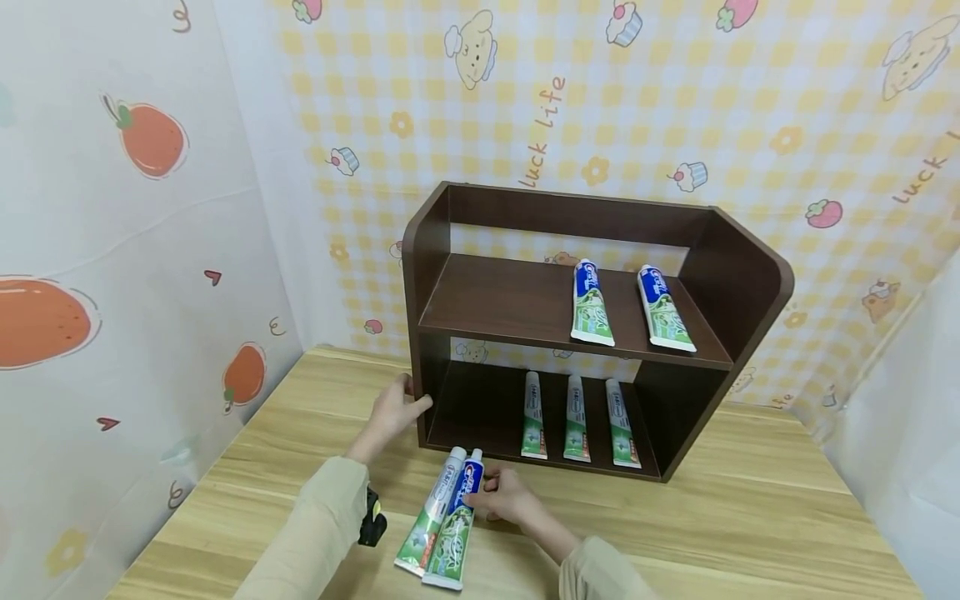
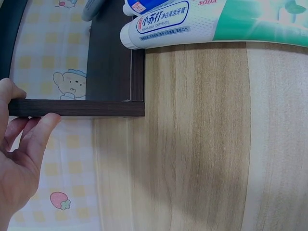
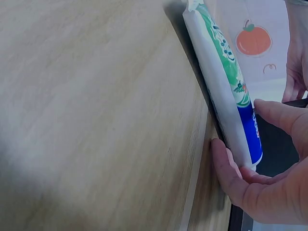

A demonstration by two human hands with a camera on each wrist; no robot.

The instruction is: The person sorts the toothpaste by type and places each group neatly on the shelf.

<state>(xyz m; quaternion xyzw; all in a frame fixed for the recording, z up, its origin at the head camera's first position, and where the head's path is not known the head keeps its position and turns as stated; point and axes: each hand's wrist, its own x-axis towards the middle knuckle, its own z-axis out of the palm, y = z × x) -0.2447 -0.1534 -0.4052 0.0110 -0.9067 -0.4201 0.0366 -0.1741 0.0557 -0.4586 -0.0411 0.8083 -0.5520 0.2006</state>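
Observation:
My left hand (image 1: 393, 412) grips the front edge of the left side panel of a dark brown two-tier shelf (image 1: 431, 387), fingers and thumb on either side of the board. In front of the shelf, my right hand (image 1: 506, 497) pinches a blue and green toothpaste tube (image 1: 459, 529) near its cap end, thumb on the printed face and fingers at its side. Beside that tube lies a silver-white and green toothpaste tube (image 1: 431, 517), partly overlapped by it. The left wrist view shows this second tube (image 2: 192, 24) and its white cap up close.
On the upper tier lie two blue and green tubes (image 1: 591, 304), (image 1: 663, 308) toward the right. Three grey and green tubes (image 1: 576, 421) lie in a row on the lower tier. The shelf stands on a wooden table (image 1: 750, 517) against a patterned wall cloth (image 1: 360, 275).

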